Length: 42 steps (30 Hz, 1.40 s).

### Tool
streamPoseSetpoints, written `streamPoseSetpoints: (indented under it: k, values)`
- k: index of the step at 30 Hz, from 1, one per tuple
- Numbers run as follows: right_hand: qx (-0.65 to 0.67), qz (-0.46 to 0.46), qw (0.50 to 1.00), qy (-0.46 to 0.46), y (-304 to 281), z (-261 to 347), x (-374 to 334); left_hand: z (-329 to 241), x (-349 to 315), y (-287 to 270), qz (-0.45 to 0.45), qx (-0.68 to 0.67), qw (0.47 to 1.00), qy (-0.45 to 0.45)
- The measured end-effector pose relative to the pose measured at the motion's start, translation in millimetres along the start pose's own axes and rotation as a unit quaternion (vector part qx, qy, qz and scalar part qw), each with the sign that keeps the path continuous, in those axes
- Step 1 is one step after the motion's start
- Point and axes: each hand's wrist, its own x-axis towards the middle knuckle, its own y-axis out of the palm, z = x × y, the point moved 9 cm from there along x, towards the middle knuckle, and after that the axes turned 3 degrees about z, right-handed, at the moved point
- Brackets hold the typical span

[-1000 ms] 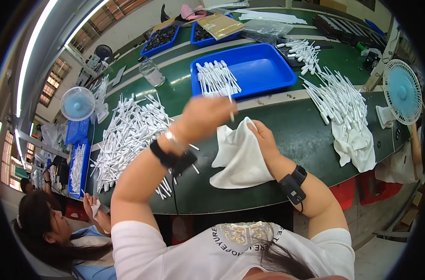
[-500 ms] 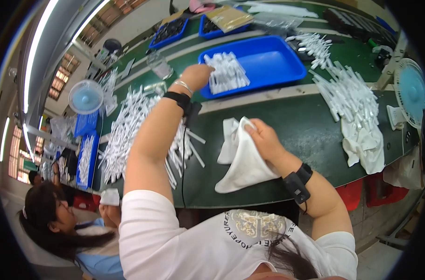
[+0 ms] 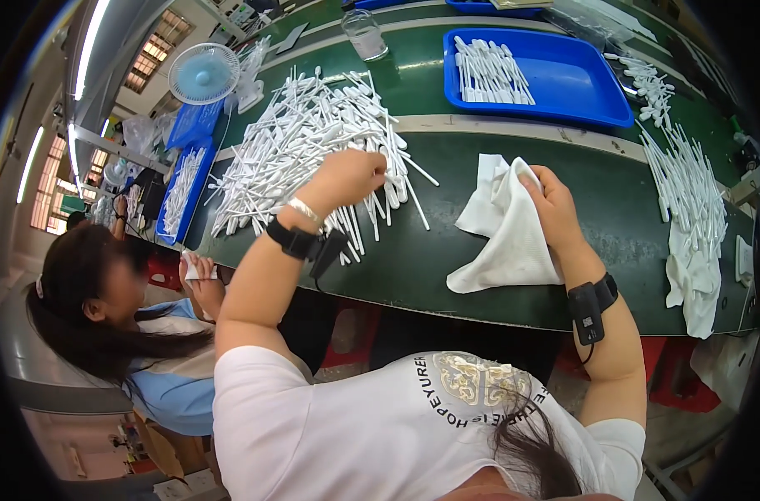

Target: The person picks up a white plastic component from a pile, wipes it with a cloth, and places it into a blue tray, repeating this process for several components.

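Note:
My left hand is at the right side of a large loose heap of thin white sticks with thicker ends. Its fingers are curled together among the sticks; what lies between them, if anything, I cannot make out. In my right hand a white cloth is pinched between thumb and fingers, its folds hanging over the green tabletop. Beyond the hands, a blue tray holds a row of similar white sticks at its left end.
More white sticks lie at the right, above another white cloth. A clear bottle stands behind the heap. A fan and a narrow blue tray are at the left, where a co-worker sits holding something white.
My left hand has gone from the sticks in the blue tray back to the loose heap. The right hand still holds the cloth. The view has shifted, too.

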Motion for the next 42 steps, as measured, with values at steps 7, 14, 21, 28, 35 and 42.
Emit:
streamPoseSetpoints:
  k: [7, 14, 21, 28, 35, 42]
  values:
    - [-0.007, 0.006, 1.0, -0.004, 2.9, 2.2, -0.5, 1.1, -16.2, 22.3, -0.068, -0.046, 0.982, -0.172]
    - [-0.069, -0.043, 0.996, -0.043, -8.8, 6.4, -0.4, 24.7, -27.3, 42.4, -0.059, -0.313, 0.933, -0.17]
    - [-0.179, -0.014, 0.984, 0.001, -15.7, 11.4, -3.7, -35.9, -65.2, 39.7, 0.006, -0.825, 0.559, -0.085]
    - [-0.026, 0.052, 0.998, 0.0, -8.4, 7.0, -2.4, -109.3, 2.1, 36.8, 0.056, -0.865, 0.498, 0.007]
    - [-0.078, -0.034, 0.987, -0.133, -30.5, 28.3, -0.4, -125.1, 30.2, 46.4, 0.053, -0.845, 0.531, 0.024]
    - [-0.125, 0.011, 0.992, 0.0, -23.8, 20.5, -3.2, -125.6, 27.4, 55.8, 0.055, -0.829, 0.556, 0.035]
